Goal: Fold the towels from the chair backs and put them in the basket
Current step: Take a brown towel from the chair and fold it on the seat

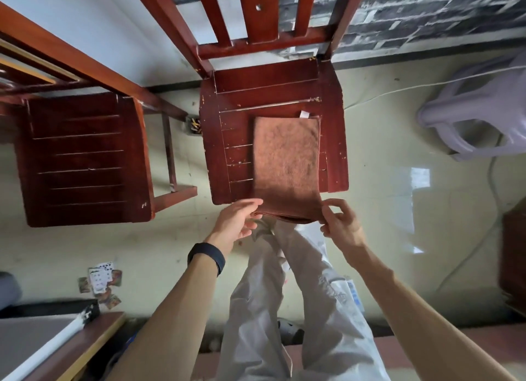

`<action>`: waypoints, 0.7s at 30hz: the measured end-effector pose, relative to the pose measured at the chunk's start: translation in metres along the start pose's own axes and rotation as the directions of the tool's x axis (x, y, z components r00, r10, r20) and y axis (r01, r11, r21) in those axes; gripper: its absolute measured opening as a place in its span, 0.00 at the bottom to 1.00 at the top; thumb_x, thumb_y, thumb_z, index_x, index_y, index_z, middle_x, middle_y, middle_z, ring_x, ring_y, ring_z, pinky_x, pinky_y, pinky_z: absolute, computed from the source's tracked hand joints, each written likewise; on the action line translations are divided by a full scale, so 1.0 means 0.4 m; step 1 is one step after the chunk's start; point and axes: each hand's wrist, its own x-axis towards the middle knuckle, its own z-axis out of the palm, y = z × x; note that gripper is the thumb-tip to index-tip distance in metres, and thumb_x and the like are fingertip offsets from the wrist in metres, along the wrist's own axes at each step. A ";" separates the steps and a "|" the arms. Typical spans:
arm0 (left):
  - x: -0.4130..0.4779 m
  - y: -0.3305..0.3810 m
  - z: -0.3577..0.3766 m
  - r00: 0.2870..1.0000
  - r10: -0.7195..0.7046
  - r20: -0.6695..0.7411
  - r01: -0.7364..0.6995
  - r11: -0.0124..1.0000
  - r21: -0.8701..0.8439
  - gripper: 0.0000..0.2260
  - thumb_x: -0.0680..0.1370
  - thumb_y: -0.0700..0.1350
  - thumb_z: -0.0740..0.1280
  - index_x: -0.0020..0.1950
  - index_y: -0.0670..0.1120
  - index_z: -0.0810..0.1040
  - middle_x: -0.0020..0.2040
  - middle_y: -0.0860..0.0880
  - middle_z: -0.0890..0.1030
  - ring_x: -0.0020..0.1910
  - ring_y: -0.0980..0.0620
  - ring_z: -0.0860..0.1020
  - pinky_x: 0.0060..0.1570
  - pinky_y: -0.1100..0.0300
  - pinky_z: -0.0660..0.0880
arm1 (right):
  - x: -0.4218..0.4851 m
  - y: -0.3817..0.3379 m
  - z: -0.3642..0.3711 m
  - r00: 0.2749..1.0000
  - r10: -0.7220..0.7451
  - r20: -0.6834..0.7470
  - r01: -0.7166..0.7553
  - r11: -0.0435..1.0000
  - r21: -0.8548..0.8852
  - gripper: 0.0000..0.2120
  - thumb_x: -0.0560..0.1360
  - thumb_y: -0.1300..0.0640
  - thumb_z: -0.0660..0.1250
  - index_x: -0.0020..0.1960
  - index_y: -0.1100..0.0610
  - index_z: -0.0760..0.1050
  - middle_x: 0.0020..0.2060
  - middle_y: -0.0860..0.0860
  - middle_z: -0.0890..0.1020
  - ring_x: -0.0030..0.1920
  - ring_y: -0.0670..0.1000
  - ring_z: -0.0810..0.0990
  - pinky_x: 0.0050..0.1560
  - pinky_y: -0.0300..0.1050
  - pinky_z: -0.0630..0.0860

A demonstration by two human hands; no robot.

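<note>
My hands, left [237, 220] and right [340, 224], pinch the near corners of the towel [286, 158] folded on the centre chair [225, 130] seat; I fear an uneven lift would let its layers slide apart.

Brown terry towel [286, 158], folded into a long narrow strip, lying flat on the chair seat [236, 110] toward its right side, white label at the far end, near end overhanging the seat's front edge, layered folds visible there
</note>
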 end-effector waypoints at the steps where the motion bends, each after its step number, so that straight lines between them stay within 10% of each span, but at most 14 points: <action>1: 0.009 0.028 -0.014 0.998 0.004 0.062 -0.003 1.000 -0.018 0.07 0.79 0.48 0.68 0.53 0.56 0.85 0.48 0.49 0.86 0.37 0.55 0.79 0.43 0.60 0.74 | 0.011 -0.025 -0.002 1.000 -0.007 0.002 0.006 1.000 0.021 0.03 0.80 0.56 0.68 0.48 0.49 0.79 0.35 0.53 0.82 0.27 0.46 0.77 0.32 0.39 0.76; 5: 0.073 0.136 -0.063 0.965 0.149 0.215 -0.175 0.979 0.106 0.11 0.73 0.49 0.74 0.56 0.57 0.84 0.50 0.52 0.86 0.43 0.56 0.82 0.46 0.62 0.76 | 0.085 -0.136 -0.018 0.990 -0.070 0.119 0.054 0.990 0.129 0.10 0.69 0.58 0.72 0.50 0.52 0.84 0.40 0.53 0.84 0.35 0.47 0.81 0.38 0.39 0.78; 9: 0.180 0.219 -0.054 0.915 0.399 0.059 -0.389 0.836 0.388 0.06 0.76 0.54 0.72 0.48 0.53 0.83 0.40 0.52 0.85 0.39 0.55 0.80 0.40 0.65 0.76 | 0.201 -0.207 -0.001 0.957 -0.279 0.078 0.288 0.942 -0.172 0.05 0.73 0.51 0.73 0.49 0.48 0.83 0.37 0.43 0.85 0.39 0.45 0.83 0.40 0.36 0.77; 13: 0.301 0.276 -0.018 0.872 0.487 -0.045 -0.389 0.748 0.538 0.14 0.78 0.58 0.67 0.52 0.49 0.82 0.45 0.53 0.82 0.47 0.50 0.79 0.46 0.59 0.72 | 0.333 -0.245 0.040 0.923 -0.385 -0.004 0.323 0.778 -0.539 0.15 0.81 0.42 0.60 0.54 0.52 0.79 0.43 0.48 0.75 0.44 0.52 0.77 0.43 0.40 0.71; 21: 0.449 0.310 0.039 0.824 0.547 -0.144 -0.311 0.650 0.693 0.18 0.83 0.56 0.58 0.59 0.44 0.78 0.53 0.43 0.83 0.52 0.41 0.80 0.47 0.56 0.70 | 0.489 -0.260 0.094 0.938 -0.347 -0.015 0.277 0.773 -0.571 0.16 0.83 0.42 0.55 0.51 0.53 0.72 0.40 0.53 0.81 0.41 0.59 0.82 0.44 0.57 0.80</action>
